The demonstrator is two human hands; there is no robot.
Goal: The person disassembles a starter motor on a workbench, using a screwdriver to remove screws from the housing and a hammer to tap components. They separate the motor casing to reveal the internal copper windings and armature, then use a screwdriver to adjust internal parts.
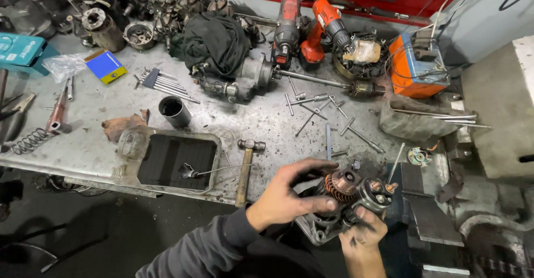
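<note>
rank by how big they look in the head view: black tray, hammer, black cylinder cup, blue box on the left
1. black tray
2. hammer
3. blue box and black cylinder cup: look much alike, not ranked; the box lies farther off.

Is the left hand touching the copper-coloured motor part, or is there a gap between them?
Touching. The head view shows the left hand with its fingers wrapped over the copper-coloured motor part, no gap visible.
</note>
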